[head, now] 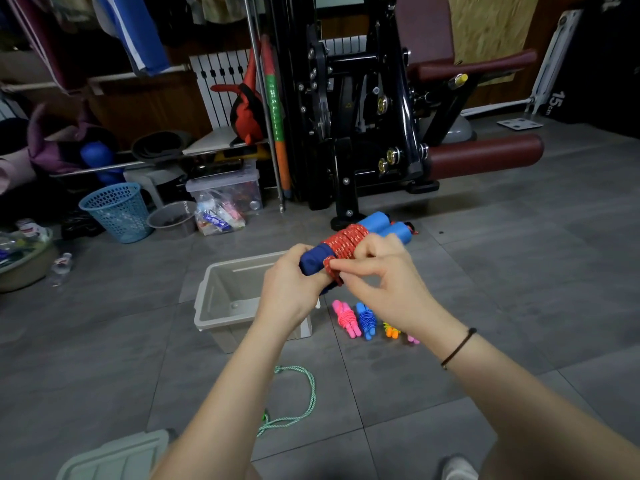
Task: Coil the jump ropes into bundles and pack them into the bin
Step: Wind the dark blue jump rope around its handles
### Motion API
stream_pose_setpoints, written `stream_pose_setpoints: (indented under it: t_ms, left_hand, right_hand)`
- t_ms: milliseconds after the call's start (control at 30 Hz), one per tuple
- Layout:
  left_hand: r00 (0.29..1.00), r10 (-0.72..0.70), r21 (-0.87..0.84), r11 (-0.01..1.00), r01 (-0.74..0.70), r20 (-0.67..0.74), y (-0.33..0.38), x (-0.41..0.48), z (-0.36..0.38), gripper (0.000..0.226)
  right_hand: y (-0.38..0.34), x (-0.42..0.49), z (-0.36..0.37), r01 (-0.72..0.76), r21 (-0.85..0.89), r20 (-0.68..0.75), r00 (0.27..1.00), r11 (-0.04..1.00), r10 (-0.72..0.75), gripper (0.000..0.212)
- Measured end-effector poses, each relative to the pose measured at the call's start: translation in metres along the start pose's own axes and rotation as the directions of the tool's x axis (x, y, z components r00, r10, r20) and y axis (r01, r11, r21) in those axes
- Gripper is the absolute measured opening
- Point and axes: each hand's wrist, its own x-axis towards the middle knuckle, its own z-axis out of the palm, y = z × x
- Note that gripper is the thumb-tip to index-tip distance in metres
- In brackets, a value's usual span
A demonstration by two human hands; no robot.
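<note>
Left hand (294, 285) is gripping the blue handles (313, 263) above the bin (221, 296), while right hand (377, 271) is pinching the red rope (346, 239) wound around them.

A red-speckled jump rope (346, 239) is wound in tight turns around its two blue foam handles (388, 226), and the bundle is gripped at its near end by the left hand (291, 289) while a turn of cord is pinched by the right hand (384, 282). A grey bin (207, 292) is seen open and upright on the floor just below the left hand. Coiled pink (346, 318), blue (366, 320) and orange (391, 330) bundles are laid side by side under the right hand, and a loose green rope (308, 393) is left uncoiled between the forearms.
</note>
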Motion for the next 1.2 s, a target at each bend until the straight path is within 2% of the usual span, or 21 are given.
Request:
stream_pose_setpoints:
  t_ms: [67, 200, 267, 333, 400, 500, 600, 667, 733, 800, 867, 933, 1033, 1200]
  left_hand:
    - [1.0, 0.011, -0.009, 1.0, -0.011, -0.009, 0.002, -0.001, -0.004, 0.029]
    - [0.993, 0.107, -0.048, 0.993, -0.105, 0.041, 0.004, -0.004, -0.004, 0.024]
    - [0.986, 0.146, -0.108, 0.985, -0.138, 0.075, 0.007, -0.006, -0.001, 0.027]
    - [0.98, 0.15, -0.247, 0.962, -0.113, 0.133, 0.01, -0.009, 0.003, 0.029]
    - [0.972, 0.167, -0.29, 0.95, -0.113, 0.167, 0.011, -0.011, 0.007, 0.039]
    - [0.963, 0.241, -0.145, 0.964, -0.223, 0.117, 0.01, -0.015, 0.01, 0.046]
    - [0.954, 0.296, -0.069, 0.954, -0.292, 0.056, 0.01, -0.012, 0.005, 0.035]
    - [0.947, 0.301, -0.054, 0.954, -0.296, 0.115, 0.01, -0.008, -0.003, 0.036]
    - [0.921, 0.323, -0.034, 0.946, -0.323, 0.218, 0.01, -0.005, -0.009, 0.048]
    - [0.915, 0.312, 0.04, 0.942, -0.333, 0.257, 0.008, -0.004, -0.011, 0.053]
    - [0.926, 0.319, 0.171, 0.919, -0.354, 0.203, 0.007, -0.004, -0.007, 0.049]
    - [0.93, 0.347, 0.264, 0.892, -0.367, 0.121, 0.008, -0.005, -0.003, 0.042]
    - [0.926, 0.377, 0.303, 0.882, -0.361, 0.006, 0.008, -0.006, 0.003, 0.033]
    - [0.933, 0.353, 0.356, 0.883, -0.307, -0.07, 0.007, -0.004, 0.015, 0.027]
  right_hand:
    - [0.005, 0.0, -0.003, 0.084, -0.109, -0.01, 0.996, 0.99, -0.086, 0.024]
    - [0.008, 0.001, -0.001, 0.09, 0.032, 0.036, 0.995, 0.995, -0.092, 0.028]
    - [0.004, 0.0, 0.004, 0.052, 0.076, -0.054, 0.997, 0.996, -0.048, 0.03]
    - [-0.002, -0.001, 0.006, 0.013, 0.153, -0.169, 0.985, 0.988, 0.014, 0.028]
    - [-0.007, 0.001, 0.005, -0.044, 0.239, -0.232, 0.967, 0.97, 0.101, 0.023]
    - [-0.016, 0.003, 0.005, -0.114, 0.273, -0.262, 0.947, 0.955, 0.188, 0.019]
    - [-0.025, 0.006, 0.008, -0.14, 0.335, -0.306, 0.919, 0.932, 0.248, 0.015]
    - [-0.027, 0.009, 0.008, -0.182, 0.414, -0.319, 0.889, 0.892, 0.329, 0.018]
    - [-0.024, 0.014, 0.005, -0.258, 0.51, -0.273, 0.856, 0.821, 0.439, 0.028]
    - [-0.02, 0.017, 0.002, -0.32, 0.46, -0.202, 0.871, 0.829, 0.448, 0.031]
    - [-0.019, 0.017, 0.003, -0.323, 0.364, -0.15, 0.905, 0.874, 0.397, 0.026]
    - [-0.019, 0.016, 0.009, -0.269, 0.271, -0.186, 0.927, 0.924, 0.325, 0.022]
    - [-0.021, 0.015, 0.015, -0.216, 0.15, -0.252, 0.935, 0.965, 0.248, 0.019]
    - [-0.022, 0.015, 0.026, -0.234, 0.019, -0.205, 0.951, 0.972, 0.233, 0.016]
